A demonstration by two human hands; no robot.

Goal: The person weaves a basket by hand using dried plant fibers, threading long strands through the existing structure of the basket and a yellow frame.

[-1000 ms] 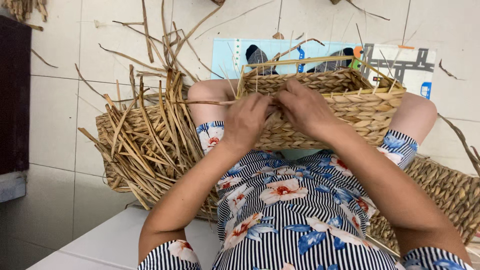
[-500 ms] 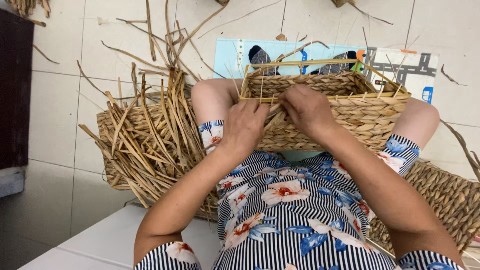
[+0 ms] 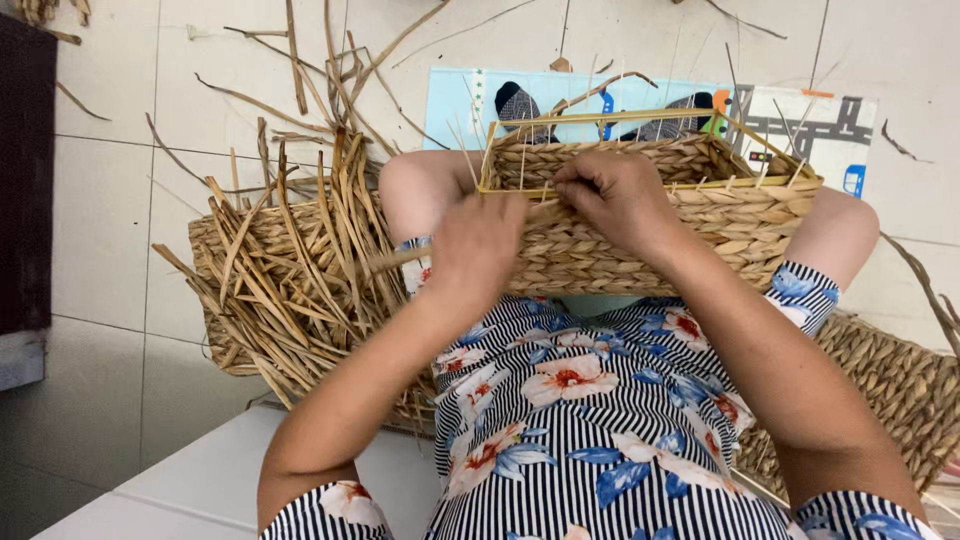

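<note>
A rectangular woven straw basket [image 3: 700, 225] rests across my knees, with thin upright sticks along its rim. My right hand [image 3: 620, 195] is closed on the near rim, pinching a straw strand there. Just left of it, my left hand [image 3: 475, 255] grips a long flat strand [image 3: 390, 260] that runs off to the left, against the basket's near wall. My striped, flowered dress [image 3: 590, 420] fills the lower middle.
A loose heap of dried straw strands [image 3: 290, 270] lies on another woven basket at my left. A third woven piece [image 3: 900, 390] sits by my right knee. A printed mat [image 3: 560, 95] lies on the tiled floor beyond. Dark furniture [image 3: 25, 170] stands far left.
Both hands have stayed on the basket's near rim. My left hand has drawn down and left, pulling the strand out sideways; the basket sits slightly further right in view.
</note>
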